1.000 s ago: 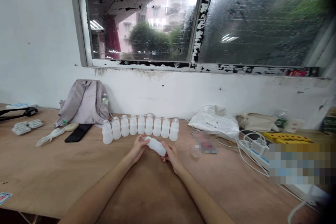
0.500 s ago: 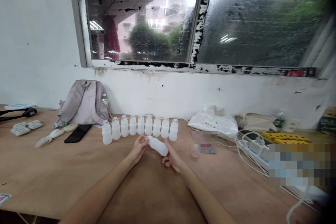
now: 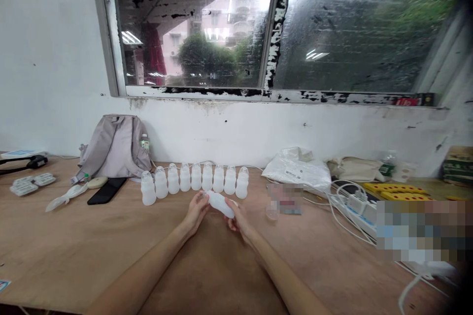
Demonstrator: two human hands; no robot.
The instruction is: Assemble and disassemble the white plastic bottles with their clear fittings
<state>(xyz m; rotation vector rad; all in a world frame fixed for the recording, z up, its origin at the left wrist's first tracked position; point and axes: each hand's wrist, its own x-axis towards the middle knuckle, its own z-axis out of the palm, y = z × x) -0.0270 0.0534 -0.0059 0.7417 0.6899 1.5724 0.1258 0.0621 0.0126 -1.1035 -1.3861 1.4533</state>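
Note:
Between my two hands a translucent white baby bottle [image 3: 220, 204] lies tilted on its side above the table [image 3: 207, 256]. My left hand [image 3: 197, 214] is closed on its clear-capped end. Around the base end my right hand [image 3: 238, 217] is wrapped, with the thumb on top. Just beyond, a curved row of several similar white bottles [image 3: 197, 177] stands upright, each with a clear cap. To the right of my right hand sits a small clear cup or cap [image 3: 272, 212], apart from it.
Left lie a black phone [image 3: 107, 191], a tied plastic bag [image 3: 68, 197] and a grey backpack [image 3: 116, 147]. On the right are a white plastic bag [image 3: 297, 170], white cables [image 3: 334, 211], a power strip [image 3: 360, 219] and yellow trays [image 3: 395, 191]. A wall with a window stands behind.
My right hand has closed more around the bottle's base end, its thumb now lying over it. The left hand keeps its grip at the capped end. The view has shifted slightly.

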